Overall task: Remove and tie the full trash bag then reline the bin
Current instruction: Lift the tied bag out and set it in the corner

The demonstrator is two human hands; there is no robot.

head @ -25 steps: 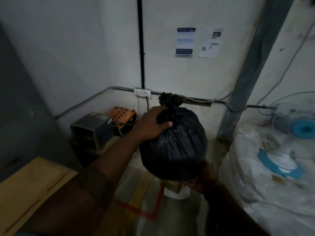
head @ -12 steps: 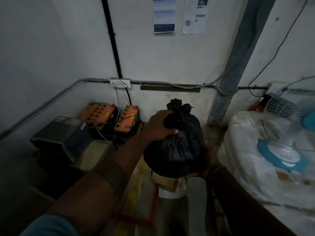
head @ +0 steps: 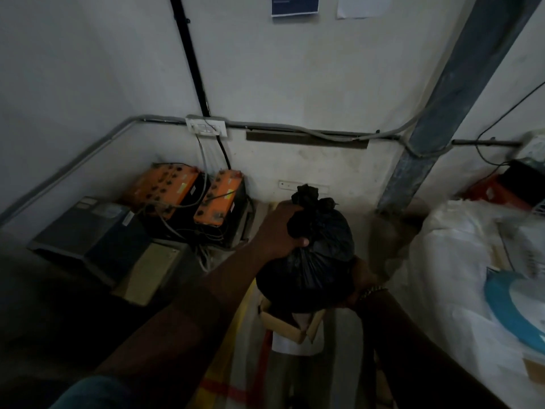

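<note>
First, teal sleeve (head: 97, 391), lower left. Next, open cardboard box (head: 295, 327), directly below the bag (head: 312, 267). Said bag: black, full, knotted on top, held in the air above the box. Then left grip (head: 280, 231): fingers curled round the bag's neck just below the knot. Then right grip (head: 361, 278): against the bag's lower right side (fingers hidden; spread or closed, cannot tell). Beyond: two orange batteries (head: 218, 202) by the wall, switch plate (head: 206, 129) above them.
</note>
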